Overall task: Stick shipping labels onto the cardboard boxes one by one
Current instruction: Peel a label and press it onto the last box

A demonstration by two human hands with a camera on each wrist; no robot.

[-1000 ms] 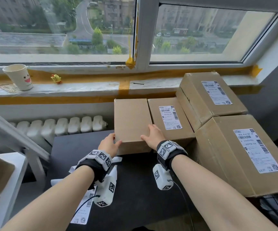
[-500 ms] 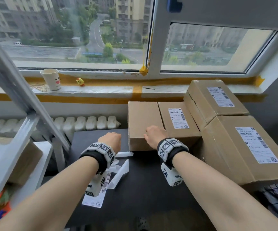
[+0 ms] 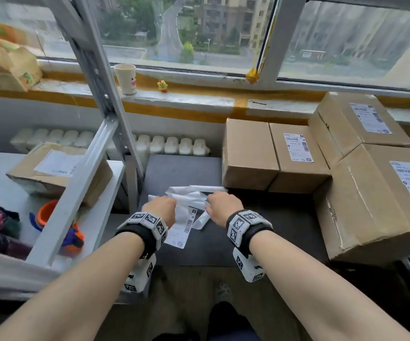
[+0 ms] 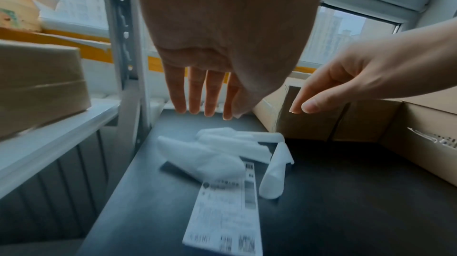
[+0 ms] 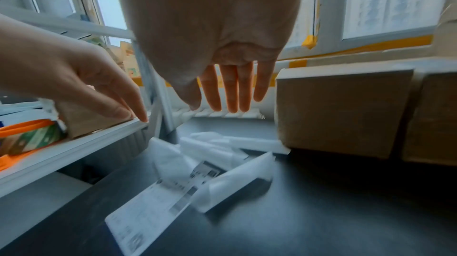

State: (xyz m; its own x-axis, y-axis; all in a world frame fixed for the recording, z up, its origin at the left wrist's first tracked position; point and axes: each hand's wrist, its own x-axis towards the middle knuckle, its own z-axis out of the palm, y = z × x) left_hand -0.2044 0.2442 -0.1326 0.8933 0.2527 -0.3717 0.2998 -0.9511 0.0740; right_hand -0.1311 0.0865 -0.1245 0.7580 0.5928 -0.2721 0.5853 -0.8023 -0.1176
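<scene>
An unlabelled cardboard box [image 3: 248,151] stands at the back of the dark table [image 3: 181,168], touching a labelled box [image 3: 295,156] on its right. Two bigger labelled boxes [image 3: 383,198] are stacked at the far right. A printed shipping label [image 3: 183,230] lies flat on the table among crumpled white backing papers [image 3: 191,195]. My left hand [image 3: 160,207] and right hand [image 3: 220,205] hover just over that pile, fingers straight and holding nothing. The wrist views show the left hand's fingers [image 4: 195,94] and the right hand's fingers [image 5: 232,88] hanging above the label [image 4: 222,211] [image 5: 148,207].
A grey metal shelf rack [image 3: 95,77] stands close on the left, holding a taped box [image 3: 58,168] and orange items [image 3: 48,212]. A paper cup [image 3: 125,78] and a yellow toy chick [image 3: 162,85] sit on the windowsill. A white radiator [image 3: 169,146] runs behind the table.
Both hands have let go of the unlabelled box and drawn back over the label pile. The head view has swung left, bringing the shelf rack into sight.
</scene>
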